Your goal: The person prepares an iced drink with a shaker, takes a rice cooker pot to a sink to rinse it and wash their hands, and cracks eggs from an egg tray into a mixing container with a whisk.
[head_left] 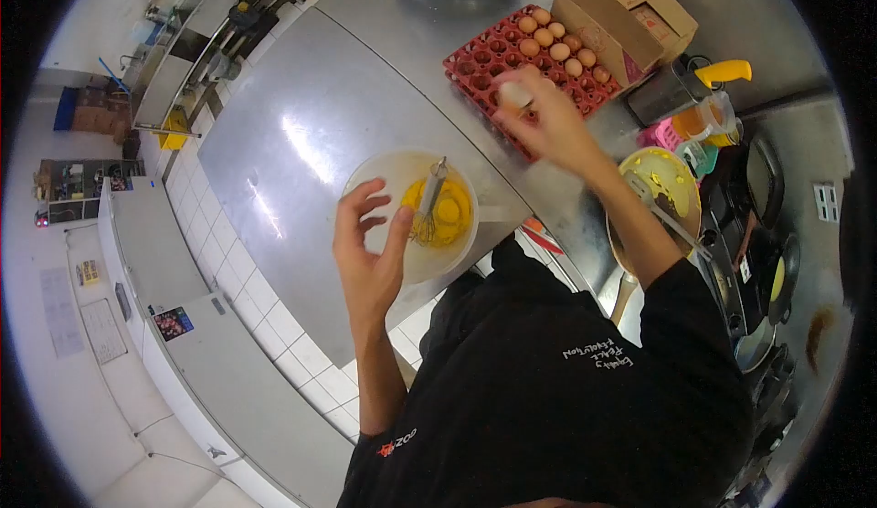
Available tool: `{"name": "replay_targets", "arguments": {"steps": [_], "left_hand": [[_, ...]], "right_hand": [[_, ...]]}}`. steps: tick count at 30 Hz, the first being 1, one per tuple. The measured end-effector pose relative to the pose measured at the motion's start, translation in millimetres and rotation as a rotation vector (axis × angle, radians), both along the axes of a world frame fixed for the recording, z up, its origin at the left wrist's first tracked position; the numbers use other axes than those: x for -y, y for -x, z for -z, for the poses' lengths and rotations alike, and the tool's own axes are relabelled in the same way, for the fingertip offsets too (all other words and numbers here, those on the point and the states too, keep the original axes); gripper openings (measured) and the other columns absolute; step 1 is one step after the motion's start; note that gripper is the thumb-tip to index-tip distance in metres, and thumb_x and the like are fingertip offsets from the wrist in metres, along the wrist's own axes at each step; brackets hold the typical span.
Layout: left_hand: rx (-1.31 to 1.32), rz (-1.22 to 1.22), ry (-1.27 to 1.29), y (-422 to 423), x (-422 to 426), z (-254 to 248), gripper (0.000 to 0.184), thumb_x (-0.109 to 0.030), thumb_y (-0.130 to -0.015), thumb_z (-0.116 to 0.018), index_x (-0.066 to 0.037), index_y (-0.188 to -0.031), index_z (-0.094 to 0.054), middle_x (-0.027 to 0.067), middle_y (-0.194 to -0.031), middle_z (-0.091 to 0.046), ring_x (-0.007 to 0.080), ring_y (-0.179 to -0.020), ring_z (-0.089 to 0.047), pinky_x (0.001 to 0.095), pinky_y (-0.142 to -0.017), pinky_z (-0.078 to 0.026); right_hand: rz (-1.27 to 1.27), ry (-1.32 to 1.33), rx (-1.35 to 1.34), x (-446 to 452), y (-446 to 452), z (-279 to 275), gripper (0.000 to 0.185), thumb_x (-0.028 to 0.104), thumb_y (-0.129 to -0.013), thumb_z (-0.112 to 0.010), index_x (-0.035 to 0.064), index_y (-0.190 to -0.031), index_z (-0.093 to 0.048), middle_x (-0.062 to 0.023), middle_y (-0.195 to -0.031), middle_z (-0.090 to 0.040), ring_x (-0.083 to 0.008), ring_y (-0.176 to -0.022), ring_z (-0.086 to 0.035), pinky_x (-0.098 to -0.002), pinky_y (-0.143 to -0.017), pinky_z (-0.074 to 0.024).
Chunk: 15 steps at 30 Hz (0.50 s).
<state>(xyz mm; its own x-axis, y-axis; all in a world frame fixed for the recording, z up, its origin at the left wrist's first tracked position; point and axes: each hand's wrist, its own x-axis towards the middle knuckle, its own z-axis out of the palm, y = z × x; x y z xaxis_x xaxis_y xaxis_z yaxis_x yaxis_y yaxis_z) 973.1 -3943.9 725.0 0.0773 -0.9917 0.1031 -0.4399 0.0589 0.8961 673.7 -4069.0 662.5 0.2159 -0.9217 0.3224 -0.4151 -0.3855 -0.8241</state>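
Over the left side of a white bowl (pixel 408 266), my left hand (pixel 370 243) hovers with its fingers apart and nothing in them. Yellow beaten-looking egg (pixel 454 218) lies in the bowl, and a metal whisk (pixel 433 188) leans in it. My right hand (pixel 548 124) is above the red egg tray (pixel 482 35), its fingers closed around a pale eggshell (pixel 514 97), blurred by motion; whether the shell is whole cannot be made out. Several brown eggs (pixel 560 51) sit in the tray's back right part.
An open cardboard box (pixel 607 15) stands behind the tray. To the right are a yellow-handled jug (pixel 671 92), a pink container (pixel 660 135) and a pan with yellow residue (pixel 662 172). Several dark pans lie farther right. The steel table (pixel 301 106) extends left of the bowl.
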Motion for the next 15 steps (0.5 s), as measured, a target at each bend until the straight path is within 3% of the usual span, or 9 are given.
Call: {"name": "replay_targets", "arguments": {"steps": [1,3,5,6,8,10,12,13,15], "left_hand": [[0.003,-0.014,-0.002,-6.6,-5.5,1.8,0.038,-0.012,-0.105,-0.075,-0.005,-0.141,-0.063,0.0098,-0.140,-0.069,0.0241,-0.122,-0.069,0.0371,-0.099,-0.055],[-0.049,-0.205,0.022,-27.7,-23.6,3.9,0.037,-0.013,-0.100,-0.081,-0.007,-0.134,-0.067,0.0091,-0.136,-0.071,0.0238,-0.116,-0.070,0.0376,-0.092,-0.055],[-0.015,-0.358,0.043,-58.9,-54.0,9.0,0.039,-0.012,-0.099,-0.081,-0.007,-0.135,-0.066,0.0094,-0.137,-0.070,0.0230,-0.115,-0.070,0.0363,-0.091,-0.054],[0.011,-0.433,0.019,-73.1,-73.5,11.1,0.040,-0.012,-0.100,-0.081,-0.007,-0.136,-0.066,0.0095,-0.137,-0.070,0.0229,-0.115,-0.070,0.0362,-0.091,-0.054],[0.059,-0.576,-0.021,-104.1,-115.4,18.0,0.041,-0.014,-0.101,-0.079,-0.006,-0.139,-0.065,0.0096,-0.137,-0.070,0.0226,-0.113,-0.069,0.0359,-0.091,-0.053],[0.027,-0.695,-0.024,-129.6,-158.4,31.1,0.041,-0.015,-0.102,-0.078,-0.006,-0.140,-0.064,0.0099,-0.137,-0.070,0.0225,-0.113,-0.069,0.0359,-0.091,-0.053],[-0.012,-0.818,-0.041,-152.8,-200.7,33.2,0.043,-0.017,-0.104,-0.076,-0.004,-0.143,-0.062,0.0111,-0.135,-0.070,0.0220,-0.113,-0.069,0.0361,-0.091,-0.054],[-0.023,-0.855,-0.020,-167.1,-223.0,29.8,0.043,-0.017,-0.104,-0.076,-0.004,-0.143,-0.062,0.0111,-0.135,-0.070,0.0220,-0.113,-0.069,0.0361,-0.091,-0.054],[0.047,-0.971,0.024,-205.5,-270.6,22.9,0.044,-0.017,-0.105,-0.074,-0.003,-0.145,-0.061,0.0117,-0.134,-0.070,0.0221,-0.113,-0.069,0.0366,-0.092,-0.054]], "right_hand": [[0.089,0.018,-0.041,20.1,18.8,21.8,0.044,0.011,-0.096,-0.081,0.0041,-0.136,-0.062,-0.0146,-0.123,-0.070,-0.0313,-0.114,-0.070,-0.0418,-0.098,-0.0568],[0.167,0.234,-0.403,70.3,71.5,75.6,0.040,0.011,-0.096,-0.081,0.0021,-0.132,-0.065,-0.0109,-0.121,-0.070,-0.0235,-0.115,-0.068,-0.0352,-0.094,-0.0562],[0.186,0.394,-0.471,106.4,111.1,133.7,0.043,0.015,-0.095,-0.081,-0.0010,-0.131,-0.064,-0.0227,-0.133,-0.068,-0.0398,-0.125,-0.064,-0.0498,-0.111,-0.0492],[0.204,0.400,-0.622,99.8,110.4,117.9,0.049,0.018,-0.095,-0.082,-0.0018,-0.137,-0.063,-0.0252,-0.137,-0.066,-0.0435,-0.131,-0.061,-0.0507,-0.116,-0.0453],[0.358,0.318,-0.592,94.9,100.1,97.8,0.059,0.024,-0.099,-0.082,-0.0035,-0.146,-0.060,-0.0249,-0.139,-0.065,-0.0430,-0.129,-0.062,-0.0485,-0.115,-0.0462],[0.372,0.350,-0.489,74.3,71.4,43.7,0.042,0.025,-0.104,-0.076,0.0032,-0.139,-0.068,-0.0199,-0.135,-0.068,-0.0398,-0.127,-0.064,-0.0476,-0.113,-0.0473],[0.273,0.271,-0.084,45.7,26.5,-1.7,0.033,0.020,-0.110,-0.070,0.0023,-0.137,-0.069,-0.0124,-0.132,-0.069,-0.0266,-0.120,-0.067,-0.0394,-0.107,-0.0506],[0.237,0.295,-0.076,31.9,3.4,-27.1,0.033,0.020,-0.110,-0.070,0.0023,-0.137,-0.069,-0.0124,-0.132,-0.069,-0.0266,-0.120,-0.067,-0.0394,-0.107,-0.0506],[0.215,0.378,-0.178,3.3,-49.7,-75.6,0.028,0.016,-0.113,-0.065,0.0022,-0.137,-0.069,-0.0077,-0.131,-0.067,-0.0176,-0.117,-0.065,-0.0331,-0.103,-0.0518]]}}
